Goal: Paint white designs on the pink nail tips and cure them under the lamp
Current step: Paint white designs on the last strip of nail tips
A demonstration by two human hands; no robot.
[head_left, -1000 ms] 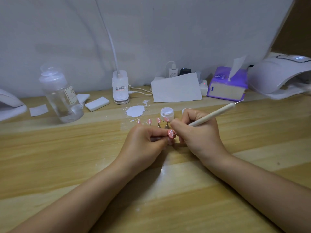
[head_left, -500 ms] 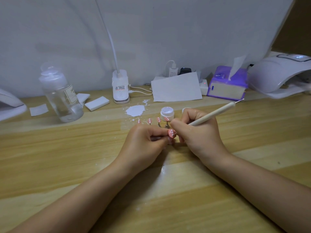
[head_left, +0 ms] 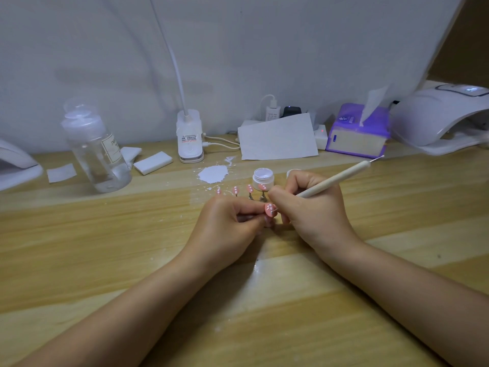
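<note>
- A pink nail tip (head_left: pixel 270 209) with white dots is pinched in the curled left hand (head_left: pixel 232 223); its stand is hidden by the fingers.
- A dotting pen (head_left: pixel 336 180) is gripped by the right hand (head_left: pixel 312 207), its tip at the nail.
- Four more nail tips (head_left: pixel 248 188) are stood just beyond, beside an open white jar (head_left: pixel 262 178).
- The curing lamp (head_left: pixel 444 120) is cut off at the counter's (head_left: pixel 105 247) far right.

One head-worn wide-angle view, looking forward and down across the desk (head_left: pixel 79 255), close over both forearms, left hand (head_left: pixel 227 223) and right hand (head_left: pixel 315 207) meeting near centre, wall behind bowed by the lens, curing lamp (head_left: pixel 436 120) at the right edge
</note>
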